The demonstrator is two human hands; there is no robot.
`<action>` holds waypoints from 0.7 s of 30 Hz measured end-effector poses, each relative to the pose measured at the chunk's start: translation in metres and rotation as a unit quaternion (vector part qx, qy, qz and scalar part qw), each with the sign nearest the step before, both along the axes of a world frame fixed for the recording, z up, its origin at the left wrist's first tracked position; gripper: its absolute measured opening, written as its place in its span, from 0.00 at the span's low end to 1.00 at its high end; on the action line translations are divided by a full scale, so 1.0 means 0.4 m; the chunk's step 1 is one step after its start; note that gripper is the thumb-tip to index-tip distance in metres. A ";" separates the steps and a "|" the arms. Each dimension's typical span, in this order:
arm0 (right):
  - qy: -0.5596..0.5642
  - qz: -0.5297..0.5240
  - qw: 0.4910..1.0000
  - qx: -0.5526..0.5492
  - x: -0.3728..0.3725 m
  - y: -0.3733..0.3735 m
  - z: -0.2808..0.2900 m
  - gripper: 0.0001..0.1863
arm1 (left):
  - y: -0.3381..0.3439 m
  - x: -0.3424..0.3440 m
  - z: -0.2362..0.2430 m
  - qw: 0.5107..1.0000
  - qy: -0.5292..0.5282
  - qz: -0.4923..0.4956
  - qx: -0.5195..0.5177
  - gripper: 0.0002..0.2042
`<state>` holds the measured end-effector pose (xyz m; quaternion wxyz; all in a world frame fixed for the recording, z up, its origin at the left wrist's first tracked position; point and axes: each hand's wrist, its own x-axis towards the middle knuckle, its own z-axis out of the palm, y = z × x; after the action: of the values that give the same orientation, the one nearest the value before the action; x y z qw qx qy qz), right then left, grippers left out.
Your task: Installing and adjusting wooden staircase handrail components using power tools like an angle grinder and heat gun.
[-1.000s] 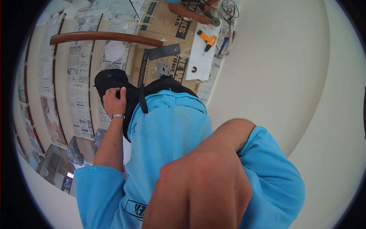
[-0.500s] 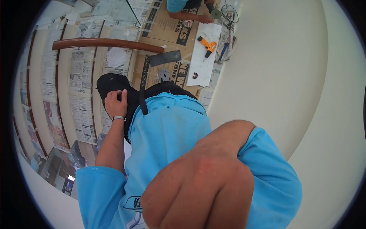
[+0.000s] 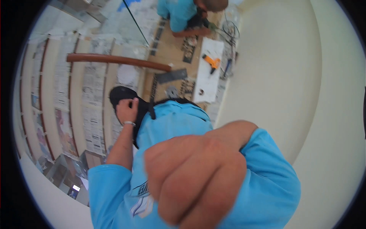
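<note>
My right hand (image 3: 194, 175) is closed in a fist very close to the view, its back and knuckles toward me. Whatever its fingers may hold is hidden. On the black trouser leg (image 3: 124, 93) at my bent knee rests my left hand (image 3: 127, 110), thumb apart from the fingers, with nothing visible in it. A bracelet (image 3: 129, 123) circles that wrist. Beyond my knee lies a long brown handrail piece (image 3: 114, 59), with a dark grey flat strip (image 3: 172, 76) near its right end. Neither hand touches them.
Stair treads covered with newspaper (image 3: 92, 126) descend at left. Cardboard (image 3: 162, 57) covers the floor ahead. An orange pistol-shaped power tool (image 3: 212, 62) lies on a white board (image 3: 207, 86). A co-worker (image 3: 181, 15) crouches beyond, near cables (image 3: 230, 30). A pale wall (image 3: 274, 76) rises at right.
My view has shifted, so the floor and tools sit lower in it. The co-worker leans in further, head now showing. My right fist has turned slightly; my left hand stays on the knee.
</note>
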<state>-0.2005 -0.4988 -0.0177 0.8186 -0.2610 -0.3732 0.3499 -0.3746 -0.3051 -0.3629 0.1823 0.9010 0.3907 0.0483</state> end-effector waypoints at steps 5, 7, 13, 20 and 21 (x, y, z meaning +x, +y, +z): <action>-0.324 0.057 0.927 -0.178 0.110 -0.083 -0.220 0.15 | 0.000 0.025 0.030 0.998 0.023 0.043 -0.030 0.16; -0.401 -0.031 0.834 -0.377 0.115 -0.111 -0.316 0.17 | 0.007 0.034 0.030 0.999 0.005 0.038 -0.033 0.16; -0.312 0.090 0.614 -0.719 0.064 -0.402 -0.535 0.19 | 0.054 0.056 0.004 0.992 0.052 0.039 -0.110 0.16; -0.285 0.072 0.716 -0.634 0.059 -0.502 -0.653 0.22 | 0.309 0.329 0.239 0.975 -0.188 0.070 -0.099 0.21; -0.290 0.073 0.718 -0.629 0.065 -0.490 -0.652 0.23 | 0.364 0.399 0.304 0.967 -0.251 0.039 -0.012 0.21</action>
<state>-0.1746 -0.6949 -0.2786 0.2898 -0.7761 -0.3041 0.4704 -0.2148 -0.1595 -0.2413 0.2832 0.8417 0.3678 0.2757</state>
